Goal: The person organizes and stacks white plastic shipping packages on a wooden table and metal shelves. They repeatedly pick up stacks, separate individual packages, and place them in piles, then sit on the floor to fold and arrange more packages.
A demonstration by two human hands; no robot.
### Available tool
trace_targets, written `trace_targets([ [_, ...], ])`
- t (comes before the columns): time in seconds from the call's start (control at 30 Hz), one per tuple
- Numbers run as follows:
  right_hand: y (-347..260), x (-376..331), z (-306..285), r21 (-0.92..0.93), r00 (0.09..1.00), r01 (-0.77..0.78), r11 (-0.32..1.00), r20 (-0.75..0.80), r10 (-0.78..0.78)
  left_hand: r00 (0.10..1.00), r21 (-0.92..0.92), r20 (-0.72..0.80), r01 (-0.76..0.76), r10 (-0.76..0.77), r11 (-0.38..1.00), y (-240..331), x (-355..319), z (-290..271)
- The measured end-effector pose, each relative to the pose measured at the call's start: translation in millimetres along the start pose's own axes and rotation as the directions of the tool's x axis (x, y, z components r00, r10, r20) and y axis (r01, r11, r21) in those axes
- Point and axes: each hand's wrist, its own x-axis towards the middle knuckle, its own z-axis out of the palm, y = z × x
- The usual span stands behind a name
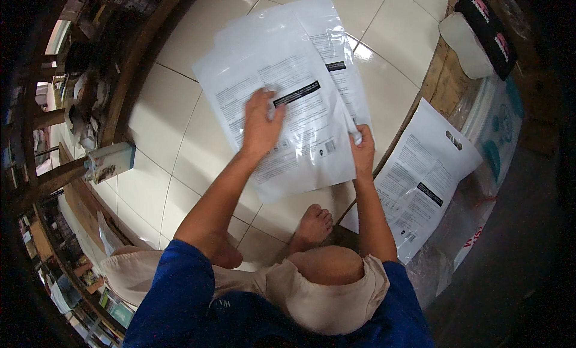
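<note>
**Clearly slippery: glossy bags on glossy tile**

Seated on the cream tiled floor (174,126), with a white glossy plastic mailer bag printed with grey text and a black strip (300,132) lying flat in the middle of the scene, just beyond a bare foot (315,223). Left hand (261,123) spread flat on the bag's upper middle, palm down, fingers extended, pressing rather than clasping: grip open. Right hand (362,149) at the bag's right edge, fingers pinched shut on that edge. Underneath and further away, a second white plastic bag of the same kind (327,30), partly covered and peeking out at the far side.

Likely trouble, judged from this layout:

- Smooth film on smooth film: easy for the top bag to slide over the lower one under the flat left palm, spoiling any alignment.
- Pinch at one edge only: easy for the thin film to slip free or crease if pulled while the left palm pins the middle.
- Possible to lift both bags together, clinging as such film does.
- Third white printed bag with a cut-out handle (420,180) to the right, resting against a wooden edge (441,78) and clear wrapped bundle (480,144); liable to slide down toward the knee.
- Small carton (111,161) on the left, well apart, unlikely to interfere.
</note>
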Motion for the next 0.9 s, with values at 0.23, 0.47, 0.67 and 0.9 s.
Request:
trace_targets([
  [0.23, -5, 11, -24, -0.005, 0.985, -0.059, 0.998, -0.163, 0.057, 0.981, 0.493, 0.015, 0.159, -0.192, 0.855, -64, -10, -31],
  [0.47, -48, 46, -29, -0.611, 0.991, 0.048, 0.790, -0.068, -0.113, 0.997, 0.500, 0.029, 0.049, -0.073, 0.865, -71, 13, -19],
  [0.67, -63, 43, -2, -0.728, 0.990, 0.129, 0.674, 0.052, -0.134, 1.000, 0.487, 0.012, 0.013, -0.022, 0.873, -78, 17, -18],
  [0.9, -50, 27, 6, -0.802, 0.905, 0.275, 0.530, 0.030, -0.425, 1.000, 0.472, -0.011, -0.003, 0.010, 0.882, -80, 15, -18],
])
